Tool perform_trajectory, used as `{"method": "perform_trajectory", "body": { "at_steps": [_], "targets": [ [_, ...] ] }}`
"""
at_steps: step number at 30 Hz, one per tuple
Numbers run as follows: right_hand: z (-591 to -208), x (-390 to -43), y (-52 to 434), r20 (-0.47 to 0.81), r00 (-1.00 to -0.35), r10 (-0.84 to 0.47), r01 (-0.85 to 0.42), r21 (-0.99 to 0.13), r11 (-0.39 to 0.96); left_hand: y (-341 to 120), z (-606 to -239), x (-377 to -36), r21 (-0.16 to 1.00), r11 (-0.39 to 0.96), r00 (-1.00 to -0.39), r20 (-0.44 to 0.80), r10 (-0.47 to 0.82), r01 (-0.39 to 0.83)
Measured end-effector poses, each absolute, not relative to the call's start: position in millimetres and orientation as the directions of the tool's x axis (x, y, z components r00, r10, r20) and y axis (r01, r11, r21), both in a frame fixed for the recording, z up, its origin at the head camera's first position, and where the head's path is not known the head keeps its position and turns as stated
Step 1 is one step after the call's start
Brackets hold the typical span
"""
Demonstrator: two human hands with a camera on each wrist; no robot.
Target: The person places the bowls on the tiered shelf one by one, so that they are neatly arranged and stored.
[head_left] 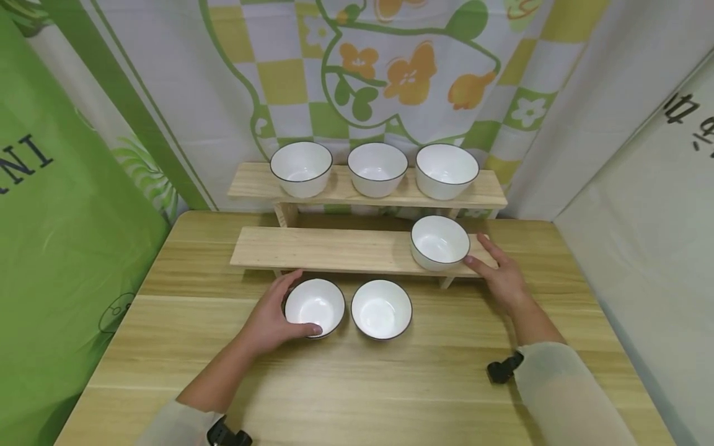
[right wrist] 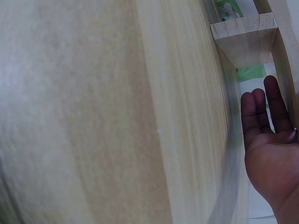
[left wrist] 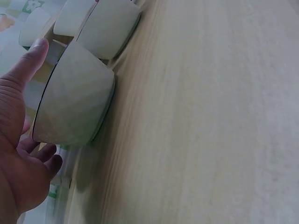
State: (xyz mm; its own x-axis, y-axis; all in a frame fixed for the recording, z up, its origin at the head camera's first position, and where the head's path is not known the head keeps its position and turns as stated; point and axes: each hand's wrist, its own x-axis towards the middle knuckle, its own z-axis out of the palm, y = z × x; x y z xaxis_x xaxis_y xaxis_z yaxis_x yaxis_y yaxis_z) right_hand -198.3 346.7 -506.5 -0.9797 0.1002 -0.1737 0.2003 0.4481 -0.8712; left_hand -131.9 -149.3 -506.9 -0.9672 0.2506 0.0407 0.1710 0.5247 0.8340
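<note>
- The left hand (head_left: 270, 322) is cupped round the near-left bowl (head_left: 315, 306) on the table (head_left: 184, 347), thumb at its near rim.
- The right hand (head_left: 502, 279), fingers straight, rests beside the bowl on the lower shelf (head_left: 440, 242).
- A firm, level grip is advised, kept apart from the neighbouring bowl (head_left: 382, 308).

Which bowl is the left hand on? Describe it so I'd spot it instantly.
Start at the wooden table, in front of the two-step wooden shelf. Two white bowls sit side by side there; it is the left bowl, cupped by the left hand, unlike the untouched right bowl.
</note>
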Motion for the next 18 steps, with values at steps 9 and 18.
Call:
{"method": "perform_trajectory", "body": {
  "at_steps": [9,18],
  "targets": [
    [-507,-197,347,-0.180,-0.979,0.100,0.206,-0.874,0.440,-153,-515,-128,0.827,0.538,-0.958,-0.001,0.287,0.160],
    [-506,-199,346,-0.192,-0.976,0.100,0.217,-0.873,0.437,-153,-521,-126,0.857,0.487,-0.942,-0.005,0.336,0.169]
  ]
}}
